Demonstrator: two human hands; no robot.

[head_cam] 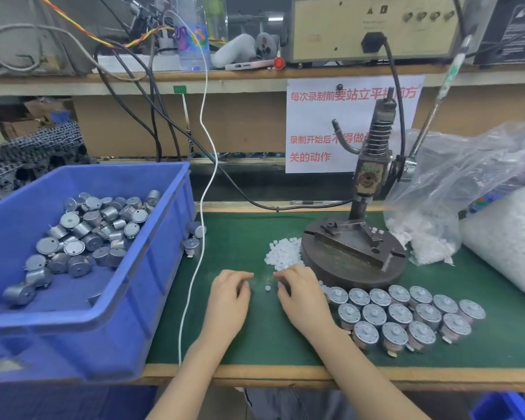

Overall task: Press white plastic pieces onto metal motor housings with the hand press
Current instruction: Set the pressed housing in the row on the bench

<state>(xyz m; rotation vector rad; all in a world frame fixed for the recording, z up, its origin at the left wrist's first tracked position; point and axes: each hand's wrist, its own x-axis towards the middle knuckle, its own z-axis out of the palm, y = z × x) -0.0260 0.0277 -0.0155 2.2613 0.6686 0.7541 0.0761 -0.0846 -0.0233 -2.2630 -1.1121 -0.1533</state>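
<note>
White plastic pieces (282,253) lie heaped at frame centre against the hand press (346,256), one stray piece (267,288) between left hand (229,294) and right hand (303,294), both released, fingers loosely bent, gripping nothing visible; a careless sweep risks scattering them among the motor housings (406,316).

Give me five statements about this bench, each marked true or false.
1. The bin holds loose motors. True.
2. The left hand and right hand are over the mat. True.
3. A motor sits on the press base. False: no motor is there.
4. The upright motors stand left of the bin. False: they stand right of the right hand.
5. A white piece lies between the hands. True.
</note>
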